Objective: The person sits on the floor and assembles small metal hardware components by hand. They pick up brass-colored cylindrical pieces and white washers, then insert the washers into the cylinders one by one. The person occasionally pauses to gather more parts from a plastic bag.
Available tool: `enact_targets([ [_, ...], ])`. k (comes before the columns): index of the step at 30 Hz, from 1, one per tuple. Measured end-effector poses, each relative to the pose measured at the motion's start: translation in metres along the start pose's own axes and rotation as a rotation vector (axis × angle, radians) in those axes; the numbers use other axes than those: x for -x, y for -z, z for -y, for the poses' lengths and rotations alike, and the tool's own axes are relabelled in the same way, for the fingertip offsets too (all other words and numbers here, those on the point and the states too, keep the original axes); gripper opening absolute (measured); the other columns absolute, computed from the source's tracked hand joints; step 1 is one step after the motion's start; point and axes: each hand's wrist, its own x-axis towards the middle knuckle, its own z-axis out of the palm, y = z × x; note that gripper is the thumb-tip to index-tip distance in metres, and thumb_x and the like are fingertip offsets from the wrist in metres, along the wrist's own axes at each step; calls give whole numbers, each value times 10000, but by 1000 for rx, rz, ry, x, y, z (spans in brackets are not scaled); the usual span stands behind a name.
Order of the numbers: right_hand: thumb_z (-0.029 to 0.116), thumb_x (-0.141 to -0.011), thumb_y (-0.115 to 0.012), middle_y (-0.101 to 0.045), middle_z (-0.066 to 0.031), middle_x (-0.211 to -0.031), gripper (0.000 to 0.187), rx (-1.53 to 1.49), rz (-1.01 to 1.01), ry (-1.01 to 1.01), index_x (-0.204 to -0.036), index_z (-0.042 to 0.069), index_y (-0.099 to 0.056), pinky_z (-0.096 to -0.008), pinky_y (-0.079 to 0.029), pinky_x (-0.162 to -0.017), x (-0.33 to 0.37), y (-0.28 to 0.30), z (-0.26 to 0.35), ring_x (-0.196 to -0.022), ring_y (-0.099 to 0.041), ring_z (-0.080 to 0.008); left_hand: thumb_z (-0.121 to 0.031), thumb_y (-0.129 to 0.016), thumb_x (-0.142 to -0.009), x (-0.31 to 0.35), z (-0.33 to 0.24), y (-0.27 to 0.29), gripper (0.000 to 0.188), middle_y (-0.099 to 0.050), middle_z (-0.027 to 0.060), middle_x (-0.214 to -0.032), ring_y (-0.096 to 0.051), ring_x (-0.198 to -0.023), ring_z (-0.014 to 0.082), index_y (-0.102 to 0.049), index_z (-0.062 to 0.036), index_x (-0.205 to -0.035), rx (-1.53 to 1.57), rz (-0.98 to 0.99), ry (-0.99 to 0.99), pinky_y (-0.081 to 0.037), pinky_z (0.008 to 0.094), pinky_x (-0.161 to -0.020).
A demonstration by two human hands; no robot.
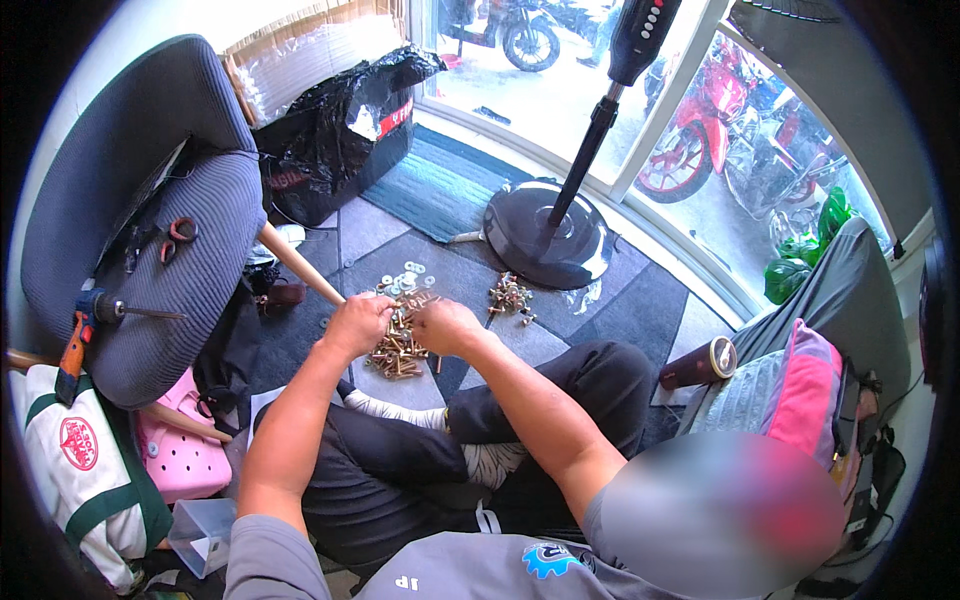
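Note:
On the tiled floor in front of my crossed legs lies a pile of brass-coloured bolts (398, 360). My left hand (362, 322) is over the pile's left side, its fingers closed in a pinch. Just to its right, my right hand (447, 327) is also closed, fingertips turned toward the left hand. Whatever the fingers hold is too small and hidden to make out. Pale round washers (405, 280) are scattered at the far edge of the pile. Apart from it, farther right, sits a smaller heap of bolts (512, 298) that seem to have nuts or washers on them.
Beyond the heaps stands a round black fan base (552, 235) by the glass door. A striped chair (185, 270) at left carries a drill (85, 335) and scissors (178, 240). A dark tumbler (700, 363) is right of my knee; a pink clog (180, 445) lies left.

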Motion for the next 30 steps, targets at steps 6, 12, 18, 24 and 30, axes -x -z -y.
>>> enact_targets([
  [6,269,-913,-652,-759,-183,-1027,248,-532,-355,303,-1062,115,-776,-497,-563,-871,1,-11,-6,-1000,-722,-406,-207,-629,-990,5,1,-8,239,-725,193,-1007,-704,-977,398,-765,-56,-1116,-14,47,-53,-553,495,-902],
  [12,397,-959,-698,-767,-197,-1015,362,-342,-150,47,-1078,64,-778,-458,-577,-860,0,-1,-6,-952,-747,-342,-222,-588,-996,-2,6,-23,218,-719,214,-1056,-702,-1009,418,-750,-93,-1064,5,33,-40,-556,543,-912],
  [18,228,-935,-763,-782,-100,-856,238,-781,-201,-25,-1056,25,-790,-356,-594,-698,-44,-19,-39,-746,-713,-147,-231,-694,-947,-12,1,-26,356,-772,194,-1062,-745,-990,373,-729,-114,-1281,156,-3,-52,-581,467,-903],
  [24,244,-887,-726,-799,-102,-923,227,31,-74,47,-1039,95,-805,-410,-602,-735,-73,35,-182,-789,-751,-244,-280,-736,-931,-24,38,-11,525,-796,148,-1068,-764,-999,302,-657,-136,-1429,129,87,244,-578,422,-947],
  [30,253,-869,-711,-774,-166,-1196,342,23,-188,-366,-1159,93,-797,-422,-576,-982,-57,38,-208,-1107,-739,-352,-247,-692,-939,-24,83,-22,346,-781,161,-1129,-744,-1073,338,-759,-145,-1264,-122,307,387,-575,451,-977],
])
